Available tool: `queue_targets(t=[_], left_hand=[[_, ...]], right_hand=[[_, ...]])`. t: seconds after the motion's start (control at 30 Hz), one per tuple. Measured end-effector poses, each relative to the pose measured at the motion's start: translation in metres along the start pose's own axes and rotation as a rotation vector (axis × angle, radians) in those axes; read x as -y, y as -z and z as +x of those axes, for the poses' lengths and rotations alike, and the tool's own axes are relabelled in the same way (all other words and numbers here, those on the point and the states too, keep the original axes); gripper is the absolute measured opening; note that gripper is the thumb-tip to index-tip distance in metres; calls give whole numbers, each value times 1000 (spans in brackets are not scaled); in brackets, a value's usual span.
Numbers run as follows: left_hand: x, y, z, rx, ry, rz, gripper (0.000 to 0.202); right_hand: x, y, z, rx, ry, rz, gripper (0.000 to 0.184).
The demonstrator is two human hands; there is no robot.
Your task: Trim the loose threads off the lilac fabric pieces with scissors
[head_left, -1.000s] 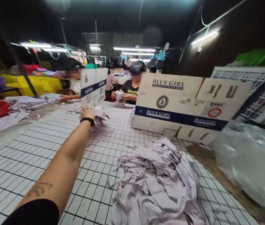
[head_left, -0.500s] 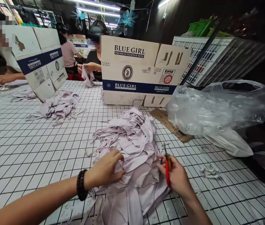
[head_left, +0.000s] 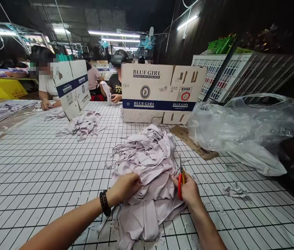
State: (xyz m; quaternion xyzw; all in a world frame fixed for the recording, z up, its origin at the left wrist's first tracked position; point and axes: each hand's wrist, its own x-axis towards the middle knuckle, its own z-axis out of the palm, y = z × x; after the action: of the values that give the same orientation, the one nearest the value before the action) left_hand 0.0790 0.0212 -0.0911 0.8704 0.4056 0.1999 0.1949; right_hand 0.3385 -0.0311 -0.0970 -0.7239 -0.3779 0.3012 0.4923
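A heap of pale lilac fabric pieces lies on the white gridded table right before me. My left hand, a dark bead bracelet on its wrist, pinches the top piece at the heap's near left side. My right hand is closed round small red-handled snips at the heap's right edge, blades pointing up. A smaller heap of the same fabric lies farther off to the left.
A "Blue Girl" cardboard box stands behind the heap, another box at the left. A big clear plastic bag lies at right on flat cardboard. Other people work across the table. Fabric snippets lie scattered at right.
A second ago my left arm reached out to the far small heap. It has since come back to the near heap, and my right hand with the snips has come into view.
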Motion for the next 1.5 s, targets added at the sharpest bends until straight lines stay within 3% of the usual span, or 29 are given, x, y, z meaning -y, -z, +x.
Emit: queue_targets(t=[0.13,0.2,0.33,0.43,0.53,0.63,0.7,0.77,0.83,1.0,1.1,1.23,1.37,1.5], left_hand=[[-17,-1,-18,-140,13,85,14],[-27,-6,-33,-195,5,104,17],[-44,-31,-63,-265,-48,31,19],[-56,-52,-81,-285,19,-138,20],[-69,-64,-90,-278,292,-533,7],[-79,-60,-87,-214,688,-1129,39],[-85,-51,-80,-129,798,-1440,50],[-89,-41,-72,-46,751,-1559,49],[-92,-33,-64,-6,653,-1538,45],[-96,-24,-51,-38,522,-1365,44],[-99,-18,-46,-44,516,-1325,44],[-102,-17,-40,-29,593,-1426,44],[-100,-25,-37,-2,622,-1527,43],[-102,-24,-35,10,565,-1588,41]], right_hand=[[11,6,-22,-4,-63,69,33],[18,0,-39,107,-100,126,36],[31,-31,-72,473,-262,412,43],[33,-49,-81,498,-283,503,43],[32,-50,-79,485,-285,549,42],[31,-42,-75,519,-269,579,38],[29,-38,-73,554,-248,574,37],[26,-36,-72,577,-229,559,38],[24,-35,-71,579,-207,540,38],[26,-25,-66,561,-126,484,39],[25,-14,-61,519,-11,439,35],[18,-4,-57,461,134,335,33],[13,0,-56,600,124,271,30],[16,-3,-56,717,80,293,31]])
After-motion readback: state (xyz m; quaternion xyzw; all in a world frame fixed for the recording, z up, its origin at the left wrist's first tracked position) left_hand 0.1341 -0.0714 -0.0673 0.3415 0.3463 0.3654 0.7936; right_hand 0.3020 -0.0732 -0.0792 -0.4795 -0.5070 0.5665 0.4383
